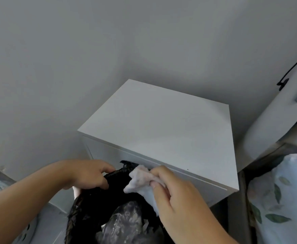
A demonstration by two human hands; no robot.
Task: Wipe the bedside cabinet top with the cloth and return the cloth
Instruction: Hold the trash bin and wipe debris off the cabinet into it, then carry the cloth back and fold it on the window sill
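Right hand (177, 194) pinches the cloth (140, 180) over a black bag (95, 205), whose rim the left hand (89, 175) grips, before the cabinet (161, 124)

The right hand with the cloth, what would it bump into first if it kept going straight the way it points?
The right hand points up and left, holding the cloth. Going straight on, it would probably meet the black bag held open by the left hand, though depth is hard to judge; the cabinet front lies just beyond.
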